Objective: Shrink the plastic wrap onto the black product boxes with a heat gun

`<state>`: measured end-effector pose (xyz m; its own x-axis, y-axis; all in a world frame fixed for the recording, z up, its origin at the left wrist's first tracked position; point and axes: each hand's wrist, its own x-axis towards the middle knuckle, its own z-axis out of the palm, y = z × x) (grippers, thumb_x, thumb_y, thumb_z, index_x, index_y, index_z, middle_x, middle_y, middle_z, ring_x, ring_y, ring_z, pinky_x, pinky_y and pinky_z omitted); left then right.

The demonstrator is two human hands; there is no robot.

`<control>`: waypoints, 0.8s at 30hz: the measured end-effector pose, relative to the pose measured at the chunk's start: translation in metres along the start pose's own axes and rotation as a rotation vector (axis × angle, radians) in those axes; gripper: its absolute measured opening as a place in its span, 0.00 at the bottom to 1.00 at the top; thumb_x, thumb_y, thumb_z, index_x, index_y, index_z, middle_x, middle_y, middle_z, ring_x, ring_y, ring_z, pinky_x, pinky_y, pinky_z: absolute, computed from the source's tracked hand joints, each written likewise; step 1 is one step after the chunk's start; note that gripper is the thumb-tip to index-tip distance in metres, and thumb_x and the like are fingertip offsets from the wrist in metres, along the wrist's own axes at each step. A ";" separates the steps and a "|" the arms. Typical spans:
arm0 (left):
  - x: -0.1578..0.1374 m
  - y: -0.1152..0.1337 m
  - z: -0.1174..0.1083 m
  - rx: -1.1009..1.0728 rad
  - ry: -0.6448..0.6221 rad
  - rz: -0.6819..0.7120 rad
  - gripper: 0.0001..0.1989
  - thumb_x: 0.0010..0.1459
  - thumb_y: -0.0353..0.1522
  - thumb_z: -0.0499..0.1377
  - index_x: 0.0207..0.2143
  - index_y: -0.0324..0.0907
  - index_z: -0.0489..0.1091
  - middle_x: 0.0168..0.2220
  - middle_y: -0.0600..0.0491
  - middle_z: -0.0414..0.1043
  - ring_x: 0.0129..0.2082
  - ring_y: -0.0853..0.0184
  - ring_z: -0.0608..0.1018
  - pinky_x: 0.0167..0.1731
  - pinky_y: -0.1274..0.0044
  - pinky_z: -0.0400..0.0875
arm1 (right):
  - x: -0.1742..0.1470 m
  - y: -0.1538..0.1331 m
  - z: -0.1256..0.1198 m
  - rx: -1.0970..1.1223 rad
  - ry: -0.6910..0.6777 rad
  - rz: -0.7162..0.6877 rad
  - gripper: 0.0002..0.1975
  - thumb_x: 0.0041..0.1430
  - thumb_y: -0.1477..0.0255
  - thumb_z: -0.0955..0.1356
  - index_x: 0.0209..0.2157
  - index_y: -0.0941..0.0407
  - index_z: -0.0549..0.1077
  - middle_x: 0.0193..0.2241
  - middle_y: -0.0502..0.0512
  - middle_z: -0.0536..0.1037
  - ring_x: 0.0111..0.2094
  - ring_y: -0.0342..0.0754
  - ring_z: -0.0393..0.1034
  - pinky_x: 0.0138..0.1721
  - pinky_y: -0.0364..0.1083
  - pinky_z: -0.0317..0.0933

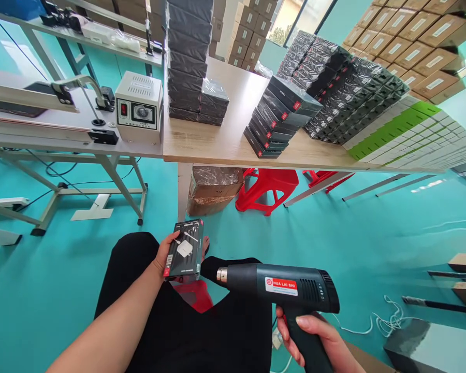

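My left hand [165, 252] is closed around the left side of a flat black box [186, 259] with a white charger printed on its face and a red lower corner. Wrapped round the grip of a dark heat gun [252, 277] is my right hand [310, 336], its index finger near the trigger. The metal nozzle [221, 275] points left at the box, with a small gap between them. Both things are above my lap.
A wooden table [233, 140] ahead bears black box stacks [188, 62], a leaning wrapped stack [277, 116] and white-green boxes [407, 129]. Left stands a sealing machine with a control box [139, 106]. A red stool [270, 186] and a carton [215, 189] are beneath the table.
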<state>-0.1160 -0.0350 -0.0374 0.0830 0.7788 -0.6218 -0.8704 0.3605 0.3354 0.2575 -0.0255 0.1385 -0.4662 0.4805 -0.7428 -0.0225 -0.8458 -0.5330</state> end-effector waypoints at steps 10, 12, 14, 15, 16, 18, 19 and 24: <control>-0.012 0.004 0.021 -0.031 -0.130 0.022 0.29 0.48 0.49 0.55 0.45 0.36 0.69 0.43 0.40 0.75 0.49 0.48 0.74 0.45 0.61 0.69 | 0.025 0.008 0.037 -0.074 -0.123 -0.024 0.17 0.51 0.67 0.68 0.41 0.63 0.74 0.27 0.59 0.77 0.21 0.44 0.71 0.19 0.39 0.60; -0.013 0.004 0.018 -0.039 -0.152 0.038 0.31 0.48 0.50 0.54 0.46 0.36 0.68 0.43 0.40 0.75 0.48 0.48 0.74 0.45 0.60 0.69 | 0.027 0.008 0.039 -0.078 -0.130 -0.036 0.17 0.52 0.67 0.68 0.41 0.63 0.74 0.28 0.59 0.77 0.21 0.45 0.71 0.19 0.40 0.60; -0.012 0.005 0.013 -0.039 -0.199 0.041 0.35 0.47 0.53 0.51 0.47 0.36 0.68 0.44 0.40 0.75 0.46 0.47 0.75 0.43 0.59 0.68 | 0.028 0.007 0.039 -0.066 -0.113 -0.030 0.17 0.52 0.67 0.68 0.41 0.63 0.74 0.28 0.59 0.77 0.21 0.44 0.70 0.19 0.40 0.60; -0.011 0.005 0.011 -0.034 -0.223 0.037 0.36 0.47 0.54 0.50 0.48 0.36 0.68 0.44 0.40 0.75 0.45 0.47 0.75 0.43 0.59 0.68 | 0.028 0.007 0.039 -0.058 -0.098 -0.017 0.17 0.52 0.67 0.68 0.41 0.63 0.74 0.27 0.58 0.77 0.21 0.44 0.70 0.19 0.39 0.60; -0.009 0.005 0.009 -0.025 -0.240 0.030 0.37 0.46 0.55 0.49 0.47 0.36 0.69 0.43 0.40 0.75 0.44 0.47 0.75 0.42 0.59 0.68 | 0.028 0.006 0.038 -0.049 -0.081 -0.008 0.17 0.52 0.67 0.68 0.41 0.63 0.74 0.27 0.58 0.77 0.21 0.44 0.70 0.19 0.39 0.60; -0.002 0.003 0.004 0.014 -0.244 0.003 0.35 0.45 0.53 0.49 0.45 0.35 0.69 0.40 0.40 0.76 0.42 0.47 0.76 0.40 0.60 0.68 | 0.027 0.006 0.037 -0.033 -0.042 -0.021 0.18 0.51 0.66 0.68 0.41 0.63 0.74 0.27 0.57 0.76 0.20 0.43 0.70 0.19 0.39 0.59; 0.002 0.000 0.002 0.041 -0.236 -0.021 0.33 0.45 0.51 0.50 0.44 0.35 0.70 0.38 0.41 0.76 0.40 0.48 0.76 0.39 0.62 0.68 | 0.026 0.006 0.037 -0.034 -0.024 -0.036 0.17 0.51 0.66 0.68 0.41 0.62 0.74 0.27 0.57 0.76 0.20 0.43 0.69 0.19 0.39 0.59; 0.026 -0.026 -0.002 0.315 -0.096 -0.098 0.25 0.46 0.47 0.57 0.39 0.37 0.70 0.31 0.46 0.76 0.33 0.56 0.77 0.34 0.69 0.69 | 0.020 0.005 0.044 -0.177 -0.009 -0.037 0.16 0.53 0.67 0.68 0.41 0.62 0.74 0.29 0.58 0.77 0.23 0.45 0.71 0.22 0.41 0.62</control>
<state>-0.0924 -0.0252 -0.0637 0.2171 0.7717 -0.5978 -0.6643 0.5655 0.4888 0.2092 -0.0303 0.1384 -0.4757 0.5082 -0.7179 0.1154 -0.7731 -0.6237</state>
